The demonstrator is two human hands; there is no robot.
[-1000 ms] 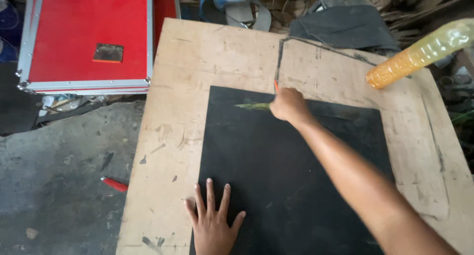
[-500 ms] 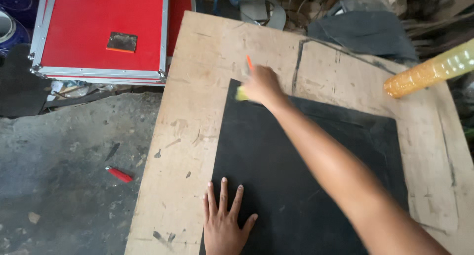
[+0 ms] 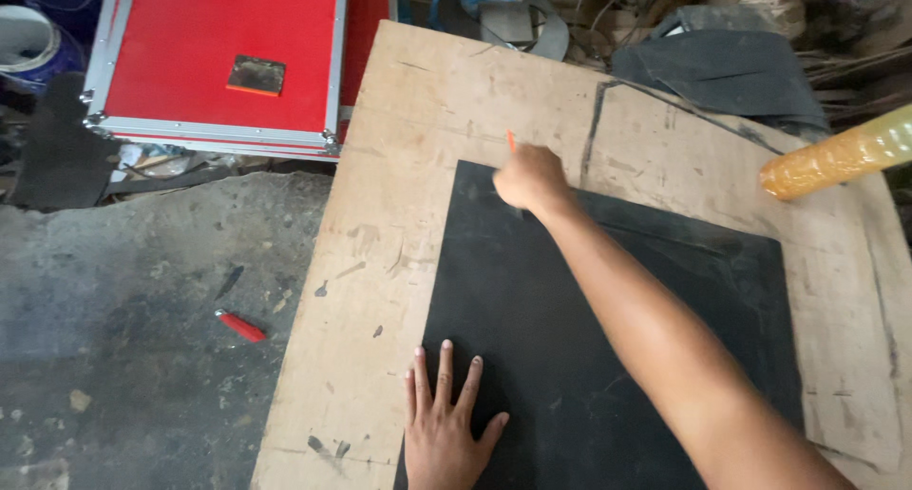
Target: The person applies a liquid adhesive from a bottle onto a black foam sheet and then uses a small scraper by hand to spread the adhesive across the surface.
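At the far corner of the flat black rubber sheet [image 3: 608,329], the right hand [image 3: 530,177] clenched a thin orange marking tool [image 3: 511,141], apparently mid-way through marking that edge, while the left hand [image 3: 446,424] lay open, pressing the sheet to the worn plywood surface [image 3: 399,224].

Scuffed plywood board [image 3: 399,224] on concrete floor [image 3: 142,357], black rubber sheet [image 3: 570,357] flat on top.

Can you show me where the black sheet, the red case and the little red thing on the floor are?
Black sheet [image 3: 532,338]: head view, bare middle of the sheet.
Red case [image 3: 190,34]: head view, on its red lid.
Little red thing [image 3: 241,327]: head view, middle of its body on the floor.
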